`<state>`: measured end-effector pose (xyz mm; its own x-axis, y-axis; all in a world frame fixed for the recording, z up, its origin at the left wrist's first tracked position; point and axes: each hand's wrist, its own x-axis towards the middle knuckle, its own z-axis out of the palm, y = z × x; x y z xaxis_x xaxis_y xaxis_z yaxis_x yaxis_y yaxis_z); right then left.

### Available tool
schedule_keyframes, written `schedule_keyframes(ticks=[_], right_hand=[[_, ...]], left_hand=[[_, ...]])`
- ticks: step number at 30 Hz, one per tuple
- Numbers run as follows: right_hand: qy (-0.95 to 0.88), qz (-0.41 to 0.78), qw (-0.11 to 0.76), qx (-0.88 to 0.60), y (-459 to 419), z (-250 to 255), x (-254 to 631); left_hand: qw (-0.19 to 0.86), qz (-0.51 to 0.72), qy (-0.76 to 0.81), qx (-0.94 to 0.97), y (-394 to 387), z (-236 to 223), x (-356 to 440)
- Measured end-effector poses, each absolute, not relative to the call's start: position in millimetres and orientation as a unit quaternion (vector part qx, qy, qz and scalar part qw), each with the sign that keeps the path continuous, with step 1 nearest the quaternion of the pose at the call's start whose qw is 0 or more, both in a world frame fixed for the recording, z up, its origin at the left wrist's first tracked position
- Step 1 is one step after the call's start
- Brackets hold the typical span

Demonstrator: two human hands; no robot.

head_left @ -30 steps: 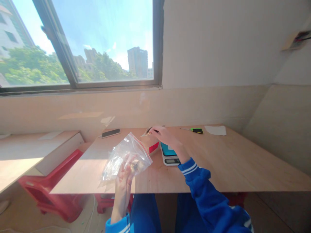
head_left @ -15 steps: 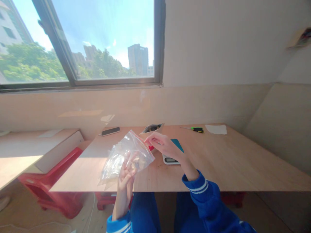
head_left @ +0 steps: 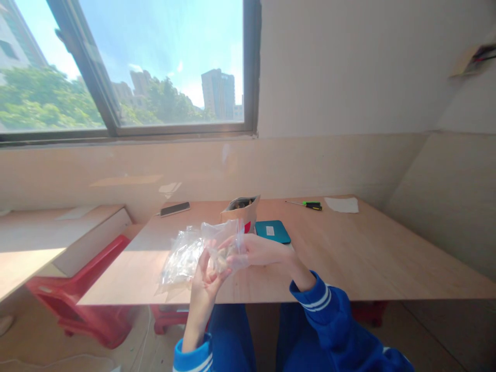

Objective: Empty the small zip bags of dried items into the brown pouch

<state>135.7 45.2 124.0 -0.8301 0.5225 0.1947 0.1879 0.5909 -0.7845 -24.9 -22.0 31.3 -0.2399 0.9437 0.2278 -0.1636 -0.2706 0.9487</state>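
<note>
A clear zip bag with pale, lumpy pieces inside is held above the near part of the table. My left hand is closed round its lower part from below. My right hand reaches in from the right, its fingers at the bag's mouth and seemingly inside it, seen through the plastic. Just behind stands an open paper pouch with a red mark and dark contents. Beside it lies a kitchen scale with a teal top, its front partly covered by my right hand. More clear bags lie to the left.
On the wooden table are a phone at the back left, a screwdriver and a white paper sheet at the back right. A red plastic stool stands left, between this table and another table.
The zip bag has turned and bunched up between my hands. My right hand has moved from its upper edge down to its mouth, uncovering more of the pouch and the scale's top.
</note>
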Motion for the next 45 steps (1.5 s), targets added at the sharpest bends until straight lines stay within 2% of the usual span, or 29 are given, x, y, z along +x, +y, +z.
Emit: schedule_keyframes(ticks=[4, 12, 15, 20, 23, 27, 30, 32, 36, 40, 42, 45], right_hand=[[-0.847, 0.438, 0.210, -0.218, 43.0, 125.4, 129.0], [-0.860, 0.394, 0.215, -0.243, 52.6, 104.8, 125.8], [-0.859, 0.380, 0.242, -0.244, 54.8, 102.4, 123.8], [-0.792, 0.445, 0.319, -0.270, 59.9, 96.3, 131.0], [-0.766, 0.450, 0.374, -0.265, 69.5, 95.8, 142.2], [-0.715, 0.402, 0.509, -0.259, 96.8, 110.9, 153.0], [-0.695, 0.312, 0.585, -0.280, 120.8, 125.1, 154.1], [-0.725, 0.251, 0.561, -0.311, 132.3, 128.6, 152.8], [-0.828, 0.152, 0.431, -0.326, 139.0, 118.2, 149.7], [-0.847, 0.033, 0.409, -0.338, 135.6, 107.7, 147.7], [-0.840, 0.028, 0.407, -0.356, 135.7, 107.4, 145.8], [-0.820, 0.127, 0.446, -0.336, 139.8, 108.0, 141.6]], left_hand=[[0.402, 0.647, 0.442, 0.473, -21.6, 28.9, -25.7], [0.402, 0.612, 0.452, 0.510, -17.5, 15.8, -24.6], [0.405, 0.619, 0.435, 0.513, -13.7, 12.4, -24.8], [0.362, 0.645, 0.457, 0.495, -13.0, 19.8, -30.6], [0.381, 0.661, 0.457, 0.457, -17.8, 27.8, -36.6], [0.400, 0.711, 0.435, 0.381, -25.0, 32.7, -47.5], [0.401, 0.734, 0.441, 0.326, -28.2, 32.6, -56.3], [0.404, 0.734, 0.449, 0.310, -29.2, 32.5, -60.7], [0.404, 0.733, 0.457, 0.302, -29.4, 32.4, -64.4], [0.411, 0.732, 0.459, 0.292, -28.5, 30.7, -64.6], [0.419, 0.727, 0.461, 0.289, -28.1, 29.5, -64.7], [0.427, 0.726, 0.460, 0.283, -28.0, 28.5, -64.8]])
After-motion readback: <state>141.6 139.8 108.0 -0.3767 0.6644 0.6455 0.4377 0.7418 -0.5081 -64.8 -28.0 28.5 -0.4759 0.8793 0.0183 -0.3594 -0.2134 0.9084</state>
